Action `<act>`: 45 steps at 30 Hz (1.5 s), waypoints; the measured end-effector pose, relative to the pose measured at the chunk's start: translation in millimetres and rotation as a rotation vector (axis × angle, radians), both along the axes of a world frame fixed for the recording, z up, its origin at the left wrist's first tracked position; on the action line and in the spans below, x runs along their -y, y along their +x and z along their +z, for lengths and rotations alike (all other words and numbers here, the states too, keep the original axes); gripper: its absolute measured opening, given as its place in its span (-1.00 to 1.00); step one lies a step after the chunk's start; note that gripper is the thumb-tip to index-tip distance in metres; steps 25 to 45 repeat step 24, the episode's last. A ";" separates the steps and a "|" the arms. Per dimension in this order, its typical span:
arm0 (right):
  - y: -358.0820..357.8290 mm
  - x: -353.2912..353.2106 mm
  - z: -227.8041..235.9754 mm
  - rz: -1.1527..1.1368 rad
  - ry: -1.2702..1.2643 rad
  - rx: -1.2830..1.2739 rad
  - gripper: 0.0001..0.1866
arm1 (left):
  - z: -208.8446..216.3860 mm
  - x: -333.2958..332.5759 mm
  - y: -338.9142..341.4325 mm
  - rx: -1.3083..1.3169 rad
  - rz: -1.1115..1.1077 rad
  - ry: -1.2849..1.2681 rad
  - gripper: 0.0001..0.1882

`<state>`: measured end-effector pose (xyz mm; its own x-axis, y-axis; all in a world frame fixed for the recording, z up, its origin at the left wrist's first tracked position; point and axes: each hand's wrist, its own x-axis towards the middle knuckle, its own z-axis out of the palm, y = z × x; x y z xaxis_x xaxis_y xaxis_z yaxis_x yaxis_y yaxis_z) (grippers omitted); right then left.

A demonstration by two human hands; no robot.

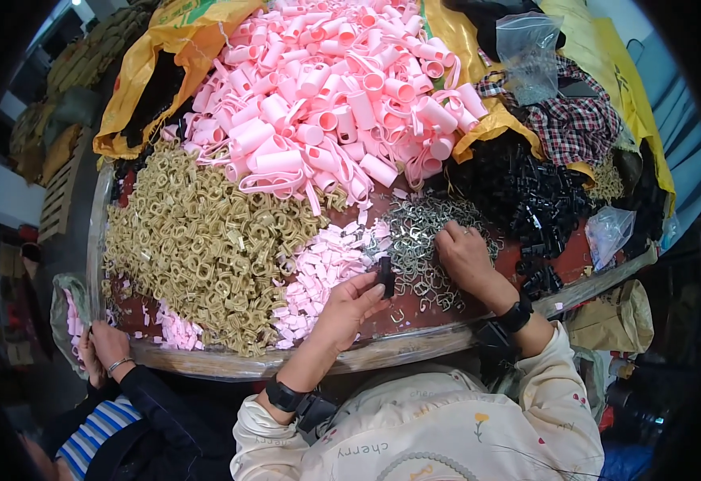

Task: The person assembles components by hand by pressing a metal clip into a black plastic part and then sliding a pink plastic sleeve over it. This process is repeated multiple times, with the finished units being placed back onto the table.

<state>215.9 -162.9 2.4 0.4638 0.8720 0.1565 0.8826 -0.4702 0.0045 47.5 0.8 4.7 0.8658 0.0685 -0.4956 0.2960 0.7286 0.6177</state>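
Observation:
My left hand [349,311] is closed, thumb and fingers pinching a small, upright black plastic piece [386,277] above the near edge of the table. To its right, my right hand [469,258] rests in a heap of small silvery metal hooks [427,224]. Its fingers are curled together at the heap, and whatever they hold is hidden. Between my left hand and a large mound of tan plastic pieces [206,240] lies a pile of small flat pink pieces [326,268]. Right of the metal heap spreads a pile of glossy black plastic pieces [539,204].
Pink tubes with straps [326,96] form a big mound at the far side, between yellow sacks [198,32]. Clear plastic bags [609,235] and checked cloth [571,120] lie at right. A co-worker's hands [108,349] hold a sack [72,313] by the left corner.

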 end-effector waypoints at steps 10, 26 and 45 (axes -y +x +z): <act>5.8 4.1 -2.2 -0.009 0.113 -0.109 -0.89 | -0.7 2.5 2.2 0.010 0.048 -0.031 -0.70; 3.5 8.2 5.6 -0.070 0.278 -0.445 -0.90 | 3.3 2.3 -0.6 0.040 0.054 -0.055 -0.70; 3.5 8.2 5.6 -0.070 0.278 -0.445 -0.90 | 3.3 2.3 -0.6 0.040 0.054 -0.055 -0.70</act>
